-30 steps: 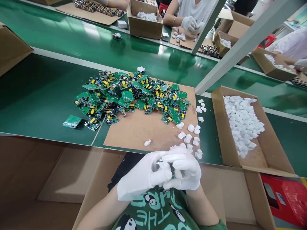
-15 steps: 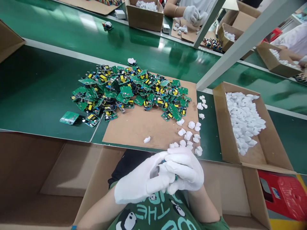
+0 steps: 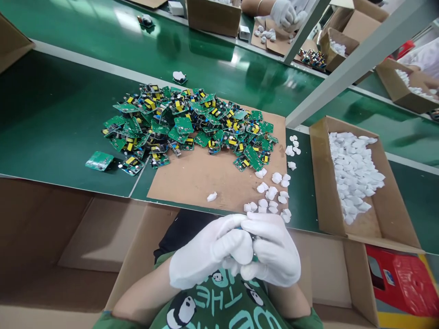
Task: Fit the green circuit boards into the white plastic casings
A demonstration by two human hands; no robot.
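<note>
Both my hands wear white gloves and meet in front of my shirt, near the table edge. My left hand (image 3: 202, 258) is closed, its thumb pressing a white rounded pad (image 3: 244, 250) against a small circuit board (image 3: 254, 258). Closed around the board's other side is my right hand (image 3: 279, 251). Only slivers of green and dark parts of the board show between the gloves; the fingers hide the rest. Just beyond the hands, several white pads (image 3: 270, 193) lie at the right of a cardboard sheet (image 3: 185, 183). One single pad (image 3: 211, 196) rests nearer its middle.
A large heap of green circuit boards (image 3: 183, 125) covers the sheet's far side. At right stands a cardboard box (image 3: 380, 219) of white pads. A slanted metal post (image 3: 343, 68) rises beside it. Across the green conveyor, a co-worker's gloved hands (image 3: 286, 16) work. Padded boards sit on the conveyor.
My left thumb has shifted onto the white pad, which now shows its flat rounded face. Both hands have moved slightly right in view. The padded board beyond the heap has moved slightly left.
</note>
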